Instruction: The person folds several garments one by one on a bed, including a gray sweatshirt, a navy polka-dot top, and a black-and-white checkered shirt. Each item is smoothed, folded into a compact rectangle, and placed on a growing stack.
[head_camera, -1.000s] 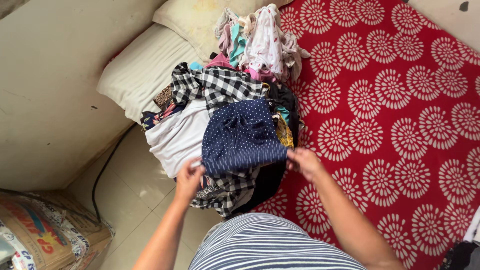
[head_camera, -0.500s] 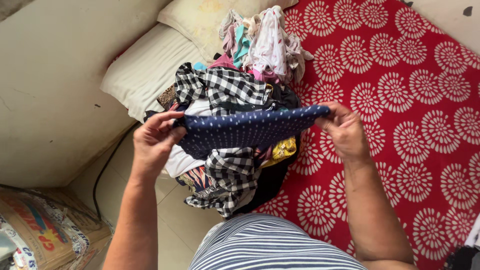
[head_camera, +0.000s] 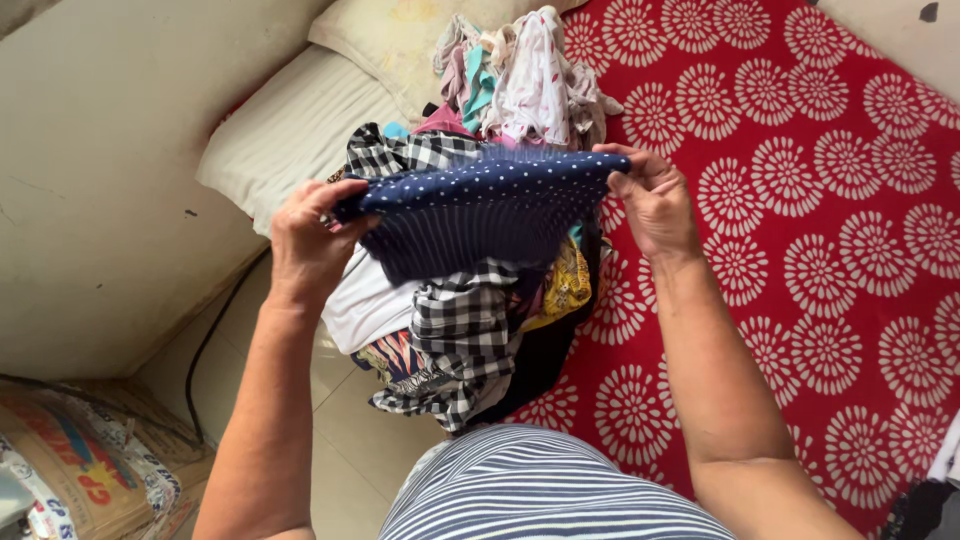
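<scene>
Left hand (head_camera: 305, 245): closed on the left end of the navy cloth (head_camera: 470, 205), thumb on the near side and fingers curled over the top edge; the grip is a firm pinch.
Right hand (head_camera: 650, 200): closed on the right end of the navy cloth, fingertips pinching the edge, palm turned toward the pile (head_camera: 470, 310).
Navy cloth: dark blue with small white dots, stretched nearly level between both hands, held up above the pile and clear of it; the lower part hangs in a fold and shows fine ribbed stripes.
Pile: mixed clothes heaped on the bed edge, directly under the navy cloth.
Checked shirt (head_camera: 460, 330): black and white, part of the pile, spilling from the pile's front toward the floor (head_camera: 350, 440); more of it shows just behind the navy cloth.
White garment (head_camera: 365, 300): on the pile's left side, below the left hand.
Yellow cloth (head_camera: 565, 285): on the pile's right side, under the navy cloth.
Pale clothes (head_camera: 530, 80): pink, white and teal pieces at the far end of the pile.
Pillows (head_camera: 290, 130): two, left of and behind the pile.
Red sheet (head_camera: 800, 230): white round flower print, right of the pile.
Sack (head_camera: 80, 470): printed, on the floor well to the left of the pile.
Striped top (head_camera: 540, 490): worn by the person, nearest the camera, in front of the pile.
</scene>
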